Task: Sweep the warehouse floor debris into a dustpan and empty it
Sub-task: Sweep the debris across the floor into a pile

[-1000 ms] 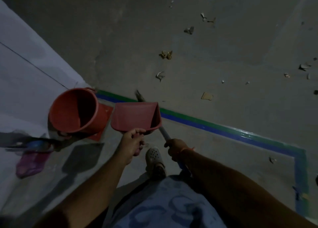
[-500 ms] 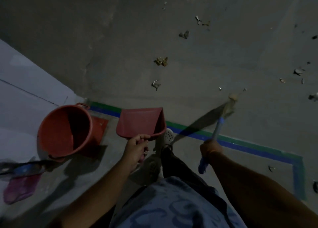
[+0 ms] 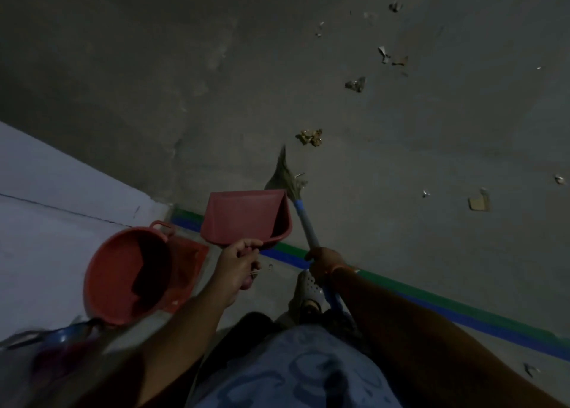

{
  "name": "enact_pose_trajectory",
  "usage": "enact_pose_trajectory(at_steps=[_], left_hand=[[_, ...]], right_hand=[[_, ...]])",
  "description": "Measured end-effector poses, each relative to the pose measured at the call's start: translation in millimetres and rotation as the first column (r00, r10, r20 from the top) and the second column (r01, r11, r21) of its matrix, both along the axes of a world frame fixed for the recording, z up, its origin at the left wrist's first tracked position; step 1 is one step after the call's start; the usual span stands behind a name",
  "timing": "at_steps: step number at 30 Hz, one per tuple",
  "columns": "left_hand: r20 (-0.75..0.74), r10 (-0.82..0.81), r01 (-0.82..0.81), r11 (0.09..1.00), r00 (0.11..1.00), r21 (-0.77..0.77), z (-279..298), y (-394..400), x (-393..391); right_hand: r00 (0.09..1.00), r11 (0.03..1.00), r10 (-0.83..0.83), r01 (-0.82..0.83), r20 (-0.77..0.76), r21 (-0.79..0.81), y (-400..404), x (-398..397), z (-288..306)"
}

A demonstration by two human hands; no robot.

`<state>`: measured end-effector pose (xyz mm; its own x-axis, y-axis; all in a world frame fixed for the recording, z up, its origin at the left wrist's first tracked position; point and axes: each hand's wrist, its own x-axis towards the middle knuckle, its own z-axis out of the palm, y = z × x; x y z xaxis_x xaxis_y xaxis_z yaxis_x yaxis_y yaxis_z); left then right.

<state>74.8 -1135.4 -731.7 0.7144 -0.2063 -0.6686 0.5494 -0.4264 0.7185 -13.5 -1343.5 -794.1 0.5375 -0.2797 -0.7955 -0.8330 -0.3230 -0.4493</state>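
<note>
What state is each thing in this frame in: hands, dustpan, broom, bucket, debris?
left hand: grips the dustpan handle.
right hand: grips the broom handle.
dustpan: held up, looks empty.
broom: bristles beside the dustpan's far edge.
bucket: tilted, opening toward camera.
debris: scattered, unswept.

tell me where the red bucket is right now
In the head view, the red bucket sits lower left, beside the white wall, left of the dustpan.

Dim warehouse floor

Grey concrete floor (image 3: 401,222) under low light; a green and blue stripe (image 3: 462,313) crosses it; a pale sheet (image 3: 46,207) lies at the left.
</note>
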Motion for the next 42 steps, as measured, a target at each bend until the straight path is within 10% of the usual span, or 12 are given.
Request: enact_pose_trajectory(at_steps=[15,27,32,35,42], left_hand=[[-0.029,-0.106,0.105,0.994,0.994,-0.028,-12,-86,132],[-0.040,-0.236,0.236,0.972,0.971,-0.008,-5,-118,328],[-0.045,-0.225,0.225,0.974,0.973,-0.016,-3,-127,373],[-0.062,-0.220,0.218,0.975,0.974,-0.034,-1,-136,393],[-0.025,-0.245,0.243,0.968,0.969,-0.068,3,-189,449]], right_hand=[[0.883,0.851,-0.463,0.418,-0.078,-0.319,-95,43,-13],[0.994,0.990,-0.088,0.081,-0.064,-0.113,-92,256,13],[0.836,0.846,-0.519,0.532,-0.178,0.035,-99,295,8],[0.721,0.738,-0.666,0.674,-0.192,-0.032,-131,303,5],[0.847,0.826,-0.505,0.419,-0.166,-0.376,-202,335,24]])
